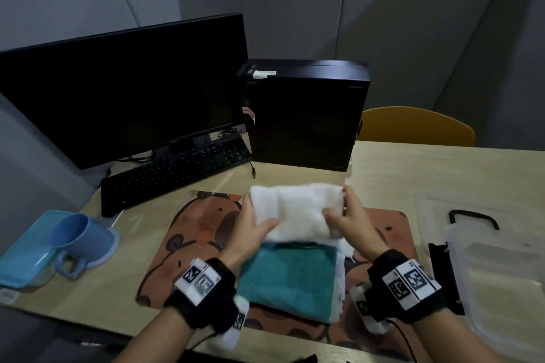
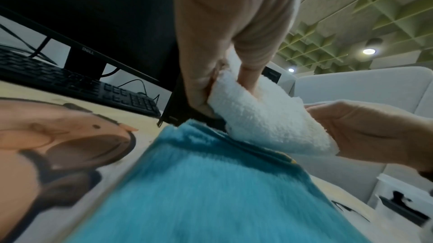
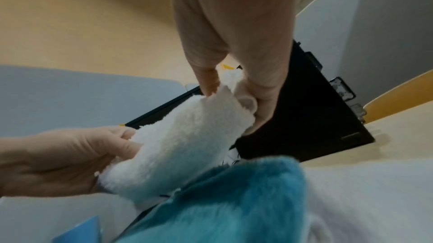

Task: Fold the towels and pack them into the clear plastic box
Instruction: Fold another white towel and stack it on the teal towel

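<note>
A folded white towel [image 1: 296,211] hangs just above the table, held between both hands. My left hand [image 1: 255,222] grips its left edge, thumb on top; my right hand [image 1: 345,216] pinches its right edge. In the left wrist view the left hand [image 2: 211,84] clamps the white towel [image 2: 262,117]. The right wrist view has the right hand [image 3: 236,87] pinching the white towel [image 3: 178,139]. Below lies a folded teal towel [image 1: 287,280] on top of another white towel [image 1: 340,289]. The clear plastic box [image 1: 501,289] stands open at the right.
A capybara-print mat [image 1: 194,233] covers the table's middle. At the back stand a monitor [image 1: 124,91], a keyboard [image 1: 171,174] and a black computer tower [image 1: 303,115]. A blue mug [image 1: 79,240] and blue lid [image 1: 23,256] sit at left. A clear lid [image 1: 460,209] lies right.
</note>
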`<state>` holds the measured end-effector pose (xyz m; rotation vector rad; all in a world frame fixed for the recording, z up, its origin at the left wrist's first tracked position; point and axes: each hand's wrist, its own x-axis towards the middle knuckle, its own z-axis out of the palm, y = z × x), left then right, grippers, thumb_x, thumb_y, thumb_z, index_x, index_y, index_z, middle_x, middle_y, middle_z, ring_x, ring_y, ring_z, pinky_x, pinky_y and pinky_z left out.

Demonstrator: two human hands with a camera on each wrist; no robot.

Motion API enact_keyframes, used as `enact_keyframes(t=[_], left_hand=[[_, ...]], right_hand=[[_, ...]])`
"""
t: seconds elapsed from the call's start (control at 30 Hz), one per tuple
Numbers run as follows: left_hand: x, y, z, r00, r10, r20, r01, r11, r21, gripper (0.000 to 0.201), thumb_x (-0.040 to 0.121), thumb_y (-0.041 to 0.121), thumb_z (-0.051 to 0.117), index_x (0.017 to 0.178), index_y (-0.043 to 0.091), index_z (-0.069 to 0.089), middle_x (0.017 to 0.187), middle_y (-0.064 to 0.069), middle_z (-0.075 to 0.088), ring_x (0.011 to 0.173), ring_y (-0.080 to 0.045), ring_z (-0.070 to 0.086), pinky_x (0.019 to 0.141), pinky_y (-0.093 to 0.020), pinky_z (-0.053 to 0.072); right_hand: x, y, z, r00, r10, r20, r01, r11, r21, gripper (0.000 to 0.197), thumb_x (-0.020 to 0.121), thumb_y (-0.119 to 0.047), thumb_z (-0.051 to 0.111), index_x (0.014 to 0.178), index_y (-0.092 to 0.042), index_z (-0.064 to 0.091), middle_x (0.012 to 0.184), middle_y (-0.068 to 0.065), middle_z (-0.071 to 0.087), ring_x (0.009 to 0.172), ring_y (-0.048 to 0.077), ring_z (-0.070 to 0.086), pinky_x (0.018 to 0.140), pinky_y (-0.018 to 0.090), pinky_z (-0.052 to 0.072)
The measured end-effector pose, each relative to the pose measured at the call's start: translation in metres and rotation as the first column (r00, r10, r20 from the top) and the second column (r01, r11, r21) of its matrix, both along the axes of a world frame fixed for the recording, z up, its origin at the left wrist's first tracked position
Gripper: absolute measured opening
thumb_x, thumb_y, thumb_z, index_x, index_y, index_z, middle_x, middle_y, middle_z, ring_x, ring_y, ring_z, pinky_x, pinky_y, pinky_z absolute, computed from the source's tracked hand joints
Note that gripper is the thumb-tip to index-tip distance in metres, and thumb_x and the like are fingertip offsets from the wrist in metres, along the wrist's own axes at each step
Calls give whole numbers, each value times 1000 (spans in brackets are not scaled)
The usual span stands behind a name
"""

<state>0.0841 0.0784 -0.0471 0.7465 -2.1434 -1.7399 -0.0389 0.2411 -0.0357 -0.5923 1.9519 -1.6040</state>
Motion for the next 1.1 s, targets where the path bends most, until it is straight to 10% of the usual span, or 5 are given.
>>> enact_keyframes(t=[0.17,0.37,0.67,0.9,1.1], left_hand=[[-61,-3,10,996,-87,-30,88,996,16,70,84,-5,58,137,22,23,115,11,51,110,-10,53,93,-26,48],[-87,-5,-51,843,-215,493,283,957,-66,66,81,1,60,137,9,27,134,-12,48,122,-28,47,103,-36,40],[-95,-9,-58,870,-175,462,324,908,-266,79,83,2,56,146,26,16,149,-10,23,136,-30,29,113,-39,28],[-94,-8,-67,512,-438,739,768,618,-166,70,91,11,50,148,25,13,158,0,-2,146,-22,1,119,-33,6],[-94,-9,-60,538,-421,730,731,665,-155,61,92,17,49,147,24,21,158,2,3,146,-21,6,119,-36,8]], right_hand=[[-28,9,-8,968,-197,-157,185,979,-90,56,86,7,49,127,-29,36,105,-5,53,92,13,57,80,35,56],[-31,22,-80,989,101,-107,-11,775,632,68,83,2,45,144,-17,24,137,19,34,119,35,44,103,41,39],[-24,11,-70,892,20,-451,276,766,580,54,93,-14,40,144,-22,26,153,13,10,141,32,13,113,54,22],[-20,9,-108,828,542,-144,-200,526,827,59,100,-38,29,147,-35,-7,153,4,-29,142,32,-23,111,63,1],[-22,13,-95,819,566,-95,-254,506,824,66,96,-12,33,147,-37,0,153,2,-29,142,30,-23,111,63,3]])
